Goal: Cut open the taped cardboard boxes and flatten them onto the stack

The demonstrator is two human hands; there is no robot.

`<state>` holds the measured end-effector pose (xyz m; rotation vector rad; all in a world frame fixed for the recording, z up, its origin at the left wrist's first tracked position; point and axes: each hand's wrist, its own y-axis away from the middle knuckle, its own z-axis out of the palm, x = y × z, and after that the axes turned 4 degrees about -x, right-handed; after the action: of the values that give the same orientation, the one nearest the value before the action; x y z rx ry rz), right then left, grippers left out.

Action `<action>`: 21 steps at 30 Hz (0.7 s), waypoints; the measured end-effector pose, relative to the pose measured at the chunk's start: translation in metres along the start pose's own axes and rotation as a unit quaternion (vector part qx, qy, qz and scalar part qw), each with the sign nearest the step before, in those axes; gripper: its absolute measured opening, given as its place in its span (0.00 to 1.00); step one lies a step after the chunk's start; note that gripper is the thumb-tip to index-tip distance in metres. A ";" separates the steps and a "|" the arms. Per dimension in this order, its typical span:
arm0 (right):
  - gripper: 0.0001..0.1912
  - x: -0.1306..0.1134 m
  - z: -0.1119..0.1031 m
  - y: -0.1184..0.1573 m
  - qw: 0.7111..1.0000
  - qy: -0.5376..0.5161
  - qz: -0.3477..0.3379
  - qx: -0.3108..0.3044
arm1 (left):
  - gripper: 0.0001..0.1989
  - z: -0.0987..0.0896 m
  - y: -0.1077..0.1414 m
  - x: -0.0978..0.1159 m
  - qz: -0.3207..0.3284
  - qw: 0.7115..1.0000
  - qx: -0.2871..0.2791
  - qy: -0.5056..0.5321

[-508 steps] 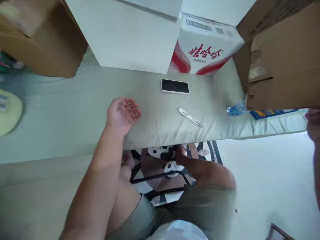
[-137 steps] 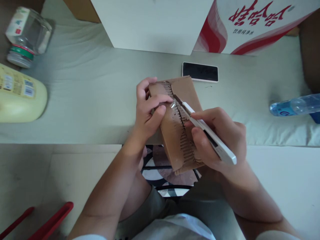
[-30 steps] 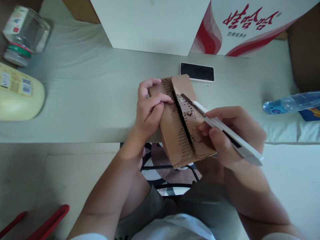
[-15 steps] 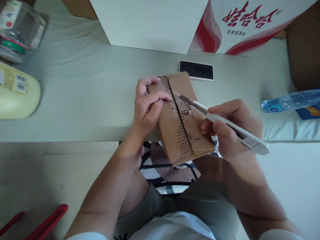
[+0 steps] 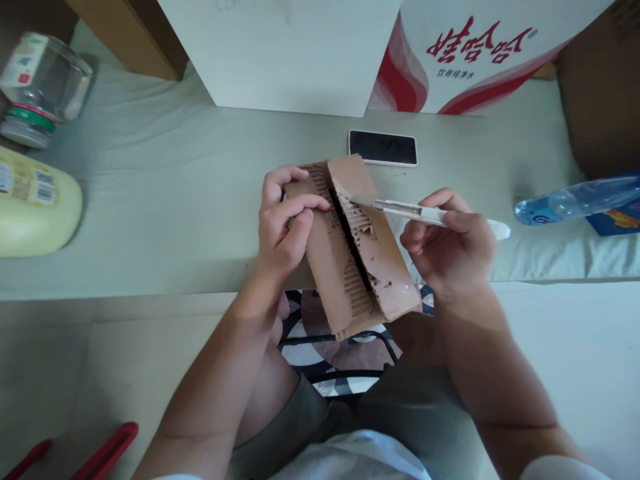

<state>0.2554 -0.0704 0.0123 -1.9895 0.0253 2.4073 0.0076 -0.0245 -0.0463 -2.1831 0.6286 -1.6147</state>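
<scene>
A brown cardboard box (image 5: 327, 257) lies at the front edge of the cloth-covered surface, its near end sticking out over my lap. Its top is torn to the corrugation, and a dark gap runs lengthwise between the two flaps, the right one lifted a little. My left hand (image 5: 287, 223) grips the box's left side, fingers bent over the top beside the gap. In my right hand (image 5: 453, 243) is a white utility knife (image 5: 425, 213), held nearly level. Its blade reaches the edge of the right flap; whether the tip is under the flap I cannot tell.
Behind the box lies a phone (image 5: 383, 147), with a white carton with red lettering (image 5: 480, 67) farther back. A plastic bottle (image 5: 575, 200) lies at right. At left are a yellow bottle (image 5: 37, 207) and a clear jar (image 5: 45, 80). Red handles (image 5: 107, 450) show at lower left.
The right flap has risen and the gap is wider. My right hand has turned the utility knife from a slant to nearly level. My left hand keeps its grip on the box.
</scene>
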 end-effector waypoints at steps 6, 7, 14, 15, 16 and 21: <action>0.12 0.008 -0.007 -0.001 0.999 -0.003 0.031 -0.021 | 0.23 0.001 0.001 -0.001 0.026 0.999 -0.003 -0.029; 0.12 0.009 -0.007 -0.001 0.999 -0.008 0.034 -0.021 | 0.23 0.001 0.001 -0.001 0.026 0.999 -0.003 -0.032; 0.07 0.005 -0.007 -0.005 0.997 -0.069 0.030 -0.013 | 0.25 -0.001 0.001 -0.006 0.026 0.999 -0.014 -0.046; 0.07 0.006 -0.008 -0.007 0.996 -0.084 0.016 -0.001 | 0.24 -0.001 0.001 -0.006 0.027 0.999 -0.016 -0.040; 0.08 0.008 -0.010 -0.008 0.995 -0.094 -0.003 0.025 | 0.24 -0.001 0.001 -0.006 0.028 0.999 -0.016 -0.034; 0.20 0.029 -0.018 -0.008 0.970 0.067 -0.083 0.217 | 0.23 -0.002 0.001 -0.003 -0.001 1.000 -0.008 0.010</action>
<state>0.2682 -0.0630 -0.0200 -1.8576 0.3424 1.9539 0.0052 -0.0239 -0.0482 -2.1820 0.6470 -1.6389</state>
